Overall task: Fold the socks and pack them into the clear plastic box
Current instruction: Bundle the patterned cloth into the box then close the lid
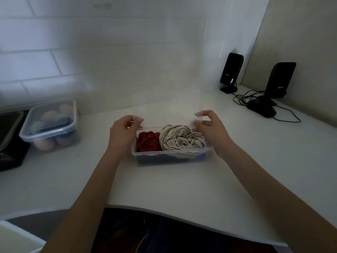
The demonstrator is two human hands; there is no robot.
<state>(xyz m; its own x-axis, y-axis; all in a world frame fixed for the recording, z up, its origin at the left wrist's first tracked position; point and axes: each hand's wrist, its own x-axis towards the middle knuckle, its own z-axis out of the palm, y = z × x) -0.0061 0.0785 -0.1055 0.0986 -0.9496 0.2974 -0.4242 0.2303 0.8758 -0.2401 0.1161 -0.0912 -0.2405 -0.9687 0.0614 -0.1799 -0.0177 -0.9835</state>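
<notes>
1. The clear plastic box (171,157) sits on the white table (182,183), holding a red sock bundle (148,141) beside a striped cream bundle (180,139).
2. Above the box, the left hand (124,129) and right hand (209,125) hold a clear lid (167,106), fingers pinched on its lower corners.
3. Left of the box stands a lidded container (52,123).

The clear lid (166,106) is nearly invisible (blurred), hiding the box's (171,153) far wall.

Both bare forearms outstretched, left hand (125,127) and right hand (209,125) level, fingers pinched.
</notes>
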